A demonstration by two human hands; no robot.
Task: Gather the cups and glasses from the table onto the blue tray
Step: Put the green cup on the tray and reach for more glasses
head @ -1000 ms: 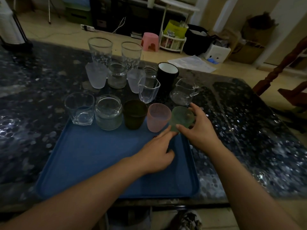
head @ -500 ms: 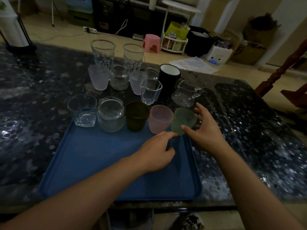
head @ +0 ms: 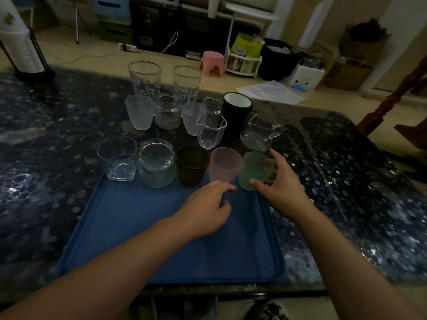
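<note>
Dark speckled table (head: 46, 158) fills the frame, blue tray (head: 143, 239) at lower centre with five cups lined along its far edge, more glasses bunched on the table at upper centre. Right hand (head: 280, 188) has fingers and thumb curled round the green cup (head: 254, 169) at the tray's far right corner, beside the pink cup (head: 224, 163). Left hand (head: 205, 211) rests loosely curled on the tray, holding nothing.
</note>
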